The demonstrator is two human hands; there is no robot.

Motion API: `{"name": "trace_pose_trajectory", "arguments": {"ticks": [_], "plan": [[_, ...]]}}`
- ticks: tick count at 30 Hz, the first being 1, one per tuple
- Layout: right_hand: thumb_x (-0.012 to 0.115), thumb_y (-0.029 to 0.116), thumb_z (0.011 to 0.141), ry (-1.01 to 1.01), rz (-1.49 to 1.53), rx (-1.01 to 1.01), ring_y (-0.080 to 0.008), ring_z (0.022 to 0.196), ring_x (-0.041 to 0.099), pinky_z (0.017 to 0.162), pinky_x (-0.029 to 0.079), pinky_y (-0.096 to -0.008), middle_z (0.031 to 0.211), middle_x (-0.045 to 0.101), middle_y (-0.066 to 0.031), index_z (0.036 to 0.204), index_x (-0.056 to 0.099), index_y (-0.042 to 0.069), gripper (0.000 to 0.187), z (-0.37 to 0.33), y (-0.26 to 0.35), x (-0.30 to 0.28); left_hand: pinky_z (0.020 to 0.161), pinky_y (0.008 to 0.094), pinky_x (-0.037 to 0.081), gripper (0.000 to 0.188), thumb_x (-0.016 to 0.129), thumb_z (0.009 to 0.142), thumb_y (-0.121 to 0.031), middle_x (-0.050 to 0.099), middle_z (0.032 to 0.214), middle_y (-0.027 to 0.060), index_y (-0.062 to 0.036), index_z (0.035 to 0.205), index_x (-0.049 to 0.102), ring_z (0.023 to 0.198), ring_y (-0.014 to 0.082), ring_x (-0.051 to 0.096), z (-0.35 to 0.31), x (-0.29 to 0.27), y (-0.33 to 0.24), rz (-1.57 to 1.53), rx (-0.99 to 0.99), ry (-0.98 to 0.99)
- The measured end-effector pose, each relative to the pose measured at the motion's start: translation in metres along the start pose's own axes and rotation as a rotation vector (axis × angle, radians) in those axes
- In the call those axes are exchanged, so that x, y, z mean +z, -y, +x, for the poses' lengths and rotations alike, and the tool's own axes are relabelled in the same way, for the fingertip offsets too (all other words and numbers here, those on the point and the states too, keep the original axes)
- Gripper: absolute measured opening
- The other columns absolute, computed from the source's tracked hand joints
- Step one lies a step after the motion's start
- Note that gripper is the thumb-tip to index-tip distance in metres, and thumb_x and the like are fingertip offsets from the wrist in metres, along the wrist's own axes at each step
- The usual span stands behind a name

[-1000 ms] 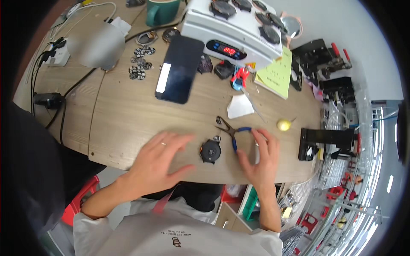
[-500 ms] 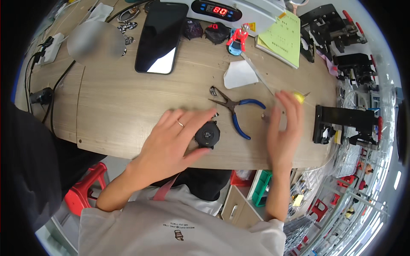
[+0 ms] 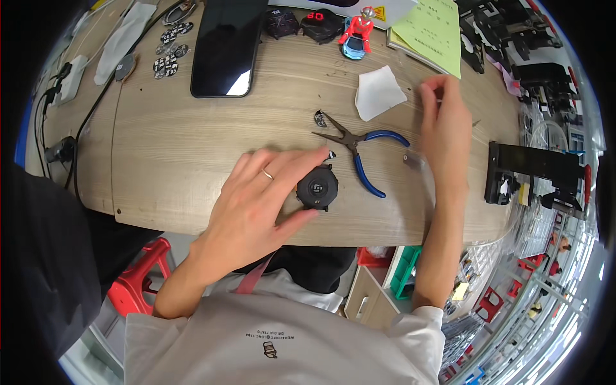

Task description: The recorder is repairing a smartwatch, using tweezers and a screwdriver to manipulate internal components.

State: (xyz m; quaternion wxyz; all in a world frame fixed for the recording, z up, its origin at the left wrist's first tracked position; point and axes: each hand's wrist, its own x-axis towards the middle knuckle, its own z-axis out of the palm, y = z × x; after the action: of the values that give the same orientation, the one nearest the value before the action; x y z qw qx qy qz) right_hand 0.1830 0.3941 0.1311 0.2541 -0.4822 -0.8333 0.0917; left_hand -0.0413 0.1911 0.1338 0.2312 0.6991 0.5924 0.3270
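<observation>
A round black smartwatch body (image 3: 317, 187) lies on the table with its back facing up. My left hand (image 3: 250, 192) is closed about it, thumb at its near edge and index finger at the far edge. Beside that fingertip sits a small dark piece (image 3: 331, 155). Just right of the watch, blue-handled long-nose pliers (image 3: 350, 139) lie spread, with a small black part (image 3: 320, 118) by their jaws. My right hand (image 3: 447, 128) is raised beyond the pliers, fingers curled in a pinch; what they hold is hidden. A thin pointed tip (image 3: 476, 122) shows beside it.
White paper (image 3: 378, 93), a red figure on a blue toy car (image 3: 356, 38), a black phone (image 3: 224, 51) and green notepads (image 3: 427, 35) lie farther back. Black clamp fixtures (image 3: 523, 168) line the right. Small round parts (image 3: 168, 61) and a cable (image 3: 96, 109) lie left.
My right hand has moved away and to the right, its fingers curling in. The long thin strip near the paper is out of sight, and the paper has shifted. My left hand stays at the watch.
</observation>
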Motion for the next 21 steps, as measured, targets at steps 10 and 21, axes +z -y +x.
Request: {"name": "trace_pose_trajectory", "arguments": {"ticks": [10,21], "plan": [[0.054,0.02,0.111,-0.26,0.025,0.139,-0.0359,0.088,0.075,0.077,0.056,-0.0454,0.095,0.078,-0.017,0.121,0.066,0.002,0.024,0.005,-0.015,0.001,0.096,0.041,0.049,0.065,0.09,0.071,-0.013,0.068,0.133,0.0046,-0.0086,0.132,0.069,0.108,0.0288,0.061,0.002,0.005,0.004,0.004,0.044,-0.03],[0.058,0.005,0.109,-0.33,0.6,0.157,-0.0122,0.085,0.066,0.075,0.05,-0.0247,0.108,0.074,-0.0079,0.118,0.063,0.001,0.011,-0.006,-0.013,-0.014,0.102,0.043,0.05,0.077,0.091,0.075,-0.019,0.053,0.131,0.0152,-0.0023,0.143,0.059,0.119,0.0358,0.055,0.021,-0.014,-0.004,0.027,0.039,0.125]]}}
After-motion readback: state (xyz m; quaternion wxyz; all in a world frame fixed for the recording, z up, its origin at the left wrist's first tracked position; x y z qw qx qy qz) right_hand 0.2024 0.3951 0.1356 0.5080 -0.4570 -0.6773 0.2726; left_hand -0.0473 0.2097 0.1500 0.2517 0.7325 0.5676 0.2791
